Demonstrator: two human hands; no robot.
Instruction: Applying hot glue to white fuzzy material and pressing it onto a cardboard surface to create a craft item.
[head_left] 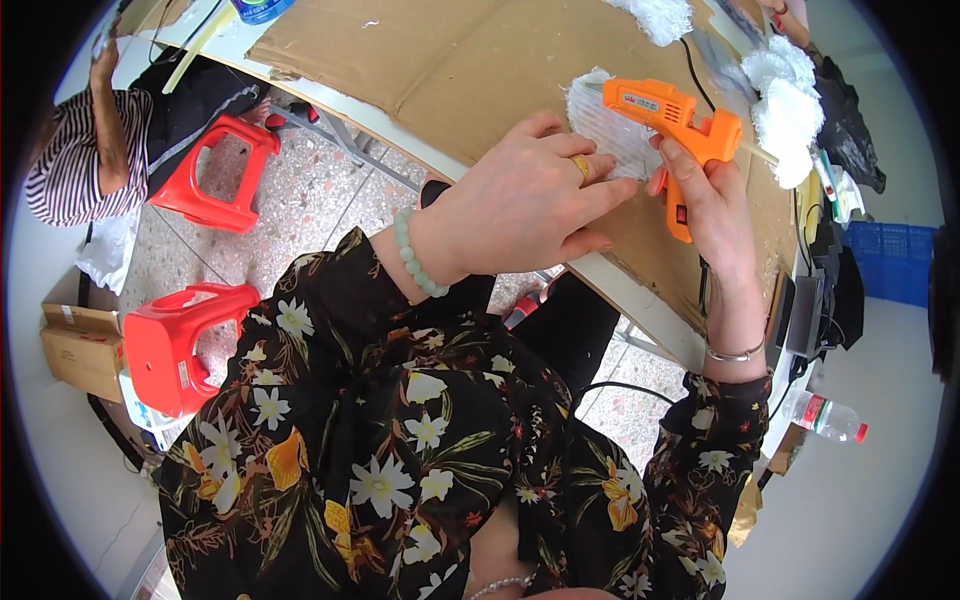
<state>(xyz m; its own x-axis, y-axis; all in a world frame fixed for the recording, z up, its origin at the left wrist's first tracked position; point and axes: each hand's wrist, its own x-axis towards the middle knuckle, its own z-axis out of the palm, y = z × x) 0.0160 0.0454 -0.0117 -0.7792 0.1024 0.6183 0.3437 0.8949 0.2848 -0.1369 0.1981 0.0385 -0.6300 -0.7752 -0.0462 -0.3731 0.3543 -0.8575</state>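
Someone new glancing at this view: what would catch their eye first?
Probably the bright orange glue gun, gripped in the right hand above the brown cardboard at upper right. Then likely the red stools on the floor at left, and the white textured piece by the left hand.

R hand [712,208] grips the orange glue gun [648,102], aimed L over a white mesh pad [606,125] on the cardboard [450,80]! L hand [525,195] is palm-down, fingers by the pad's edge, w/ two red stools [165,362] off L.
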